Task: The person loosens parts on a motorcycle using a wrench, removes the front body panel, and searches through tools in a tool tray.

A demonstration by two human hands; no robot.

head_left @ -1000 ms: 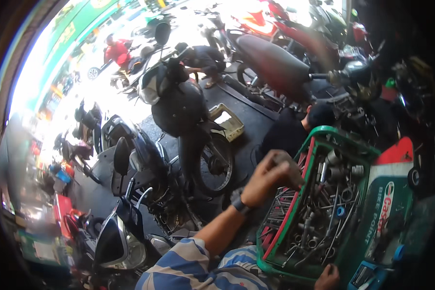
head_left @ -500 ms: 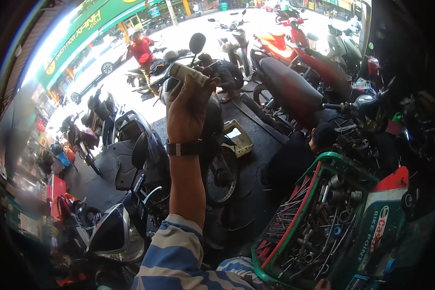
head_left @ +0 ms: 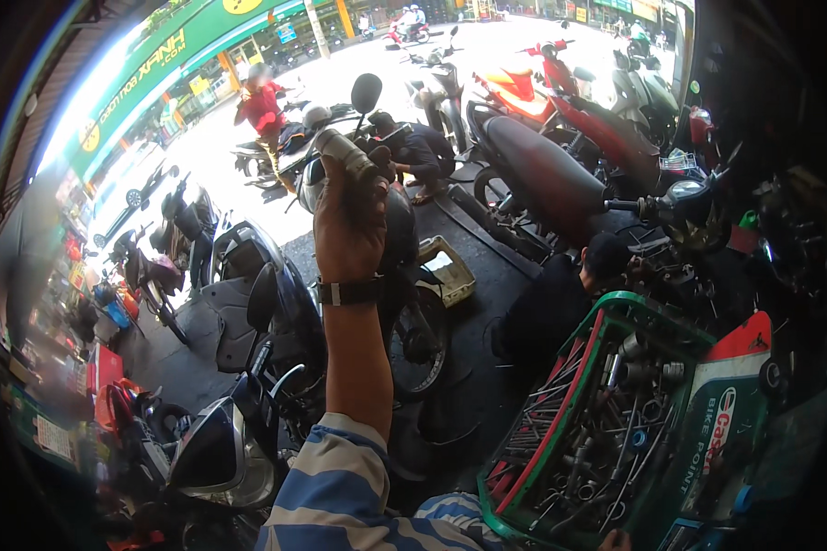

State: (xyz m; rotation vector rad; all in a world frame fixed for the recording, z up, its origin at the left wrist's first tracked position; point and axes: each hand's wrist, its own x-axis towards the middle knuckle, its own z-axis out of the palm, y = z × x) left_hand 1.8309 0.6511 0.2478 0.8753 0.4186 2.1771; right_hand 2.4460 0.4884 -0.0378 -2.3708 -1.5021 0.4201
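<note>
Head view: left hand (head_left: 349, 220) raised, grip closed around a grey metal socket (head_left: 345, 151). Looks stiff, weighty, possibly oily; hold mid-barrel. Right hand's grip cannot be told.

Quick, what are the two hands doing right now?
Left hand: closed around a grey metal socket, raised up in front.
Right hand: only a sliver shows at the bottom edge by the green tool crate; cannot be told.

You see: raised hands 1 (head_left: 349, 220) | metal sockets held 1 (head_left: 345, 151) | green tool crates 1 (head_left: 657, 317), lower right | crouching people 2 | parked motorbikes roughly 8, blurred at rim.
</note>
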